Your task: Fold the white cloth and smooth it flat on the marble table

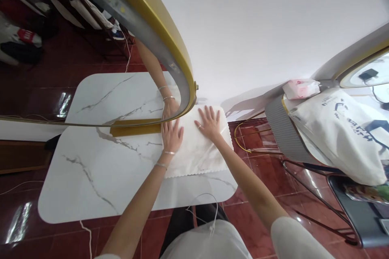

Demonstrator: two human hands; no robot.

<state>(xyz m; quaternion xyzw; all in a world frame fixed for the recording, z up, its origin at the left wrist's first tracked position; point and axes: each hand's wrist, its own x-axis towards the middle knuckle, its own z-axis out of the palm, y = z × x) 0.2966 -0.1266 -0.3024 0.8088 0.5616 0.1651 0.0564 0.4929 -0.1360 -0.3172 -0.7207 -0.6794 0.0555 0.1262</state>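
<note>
Cloth [196, 151] here on the table [82, 170], right end, mirror [173, 36] behind to the left, bag [331, 133] well off right

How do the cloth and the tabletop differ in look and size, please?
The cloth is much smaller than the tabletop. The cloth has a scalloped edge, while the tabletop has a smooth edge and rounded corners. The cloth looks mostly plain cream; the tabletop is white with grey veins. Both are pale.
</note>
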